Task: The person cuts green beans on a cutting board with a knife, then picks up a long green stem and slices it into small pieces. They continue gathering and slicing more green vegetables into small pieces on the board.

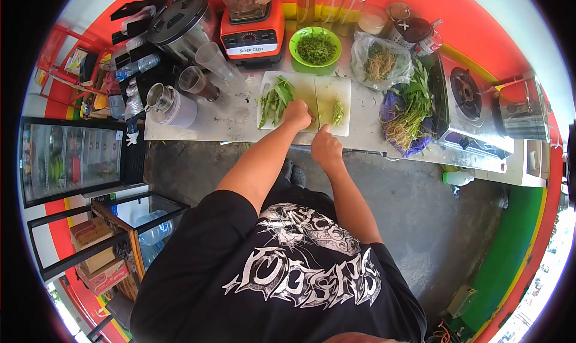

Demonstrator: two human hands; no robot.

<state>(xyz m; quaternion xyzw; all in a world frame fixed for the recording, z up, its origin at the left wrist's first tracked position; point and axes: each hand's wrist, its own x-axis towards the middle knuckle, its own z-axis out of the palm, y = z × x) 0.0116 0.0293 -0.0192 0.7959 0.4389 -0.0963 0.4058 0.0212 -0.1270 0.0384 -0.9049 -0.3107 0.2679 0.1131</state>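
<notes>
On a white cutting board (pixel 344 90) lie long leafy greens (pixel 278 98), their leaves toward the left. My left hand (pixel 297 114) is closed around the stem end of these greens. A knife (pixel 317 100) points away from me over the board, its narrow blade just right of my left fingers. My right hand (pixel 327 146) grips its handle at the board's near edge, and the fingers hide most of that handle. Chopped green pieces (pixel 337 111) sit on the board to the right of the blade.
Behind the board stands a green bowl (pixel 316 46) of chopped greens, beside a red blender (pixel 251 33). At right are a plastic bag (pixel 382 61), a rooted bunch of greens (pixel 414 106) and a gas stove (pixel 471 103). Clear plastic jugs (pixel 198 84) stand left.
</notes>
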